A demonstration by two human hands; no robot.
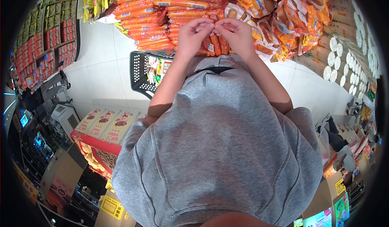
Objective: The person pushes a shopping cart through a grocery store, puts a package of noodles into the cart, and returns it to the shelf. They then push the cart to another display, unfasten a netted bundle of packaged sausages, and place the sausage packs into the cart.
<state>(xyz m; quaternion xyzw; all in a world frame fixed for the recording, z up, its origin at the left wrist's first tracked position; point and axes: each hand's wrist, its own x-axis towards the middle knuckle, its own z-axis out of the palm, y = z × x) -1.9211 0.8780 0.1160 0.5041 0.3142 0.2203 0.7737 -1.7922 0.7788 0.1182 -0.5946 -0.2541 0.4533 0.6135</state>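
Note:
Side by side over the display, my left hand (197,33) and my right hand (234,33) have their thumbs and fingertips pinched closed, almost touching each other. What is between the fingertips, if anything, is too small to make out. Just below and behind them lie orange wrapped sausages (184,3), stacked in rows, with red netting (159,18) around some of them. A few more sausages (216,45) show in the gap between my wrists. To the right of my right hand is a heap of single sausages in clear and orange packets (265,26).
A black shopping basket (139,75) with packets inside stands left of my body. Yellow packets (95,2) hang at the upper left, beside a shelf of small packs (48,32). Pale-ended rolls (334,61) are stacked at right. Boxes (107,123) sit behind me; another person (342,148) is far right.

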